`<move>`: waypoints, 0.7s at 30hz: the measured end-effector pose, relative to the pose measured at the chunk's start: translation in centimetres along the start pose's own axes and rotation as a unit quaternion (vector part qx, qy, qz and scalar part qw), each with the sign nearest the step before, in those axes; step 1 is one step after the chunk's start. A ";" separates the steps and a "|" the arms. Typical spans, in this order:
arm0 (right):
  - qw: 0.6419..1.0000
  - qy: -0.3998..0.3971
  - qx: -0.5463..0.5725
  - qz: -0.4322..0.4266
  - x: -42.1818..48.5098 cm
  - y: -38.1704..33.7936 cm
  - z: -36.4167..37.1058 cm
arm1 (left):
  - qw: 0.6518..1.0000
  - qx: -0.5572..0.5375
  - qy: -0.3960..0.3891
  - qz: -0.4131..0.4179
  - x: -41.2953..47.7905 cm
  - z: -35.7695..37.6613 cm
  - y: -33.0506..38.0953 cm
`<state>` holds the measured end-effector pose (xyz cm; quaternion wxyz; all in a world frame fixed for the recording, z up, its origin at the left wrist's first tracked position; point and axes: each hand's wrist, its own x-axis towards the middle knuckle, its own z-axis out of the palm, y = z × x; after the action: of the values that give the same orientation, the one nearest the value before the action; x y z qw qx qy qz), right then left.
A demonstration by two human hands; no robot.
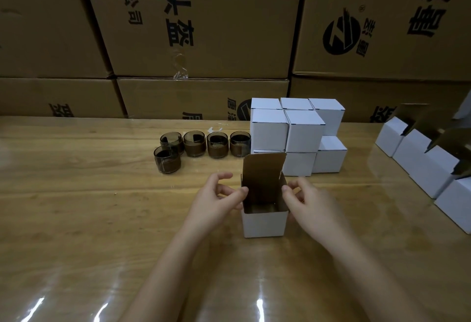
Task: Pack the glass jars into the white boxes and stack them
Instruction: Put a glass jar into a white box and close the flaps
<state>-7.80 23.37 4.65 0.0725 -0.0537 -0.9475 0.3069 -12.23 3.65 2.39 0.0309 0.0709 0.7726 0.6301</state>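
An open white box point(265, 223) stands on the wooden table in front of me, its brown-lined lid flap upright at the back. My left hand point(216, 198) pinches the box's left side flap with thumb and fingers. On the other side, my right hand point(307, 199) pinches the right side flap. I cannot see into the bottom of the box. Several dark glass jars point(195, 143) stand in a group behind and to the left. A stack of closed white boxes point(303, 130) rises two high just behind the open one.
A row of open white boxes point(423, 166) with raised flaps runs along the right edge. Large brown cartons point(193, 28) form a wall behind the glossy table point(76, 194).
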 end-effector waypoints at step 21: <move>1.000 0.006 -0.017 -0.010 -0.3 -0.3 0.0 | 0.887 0.432 0.102 0.128 -0.2 0.1 1.0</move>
<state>-7.52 23.09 4.78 0.0799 -0.0469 -0.9525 0.2900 -11.97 3.93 3.36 -0.1628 0.1112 0.9514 0.2367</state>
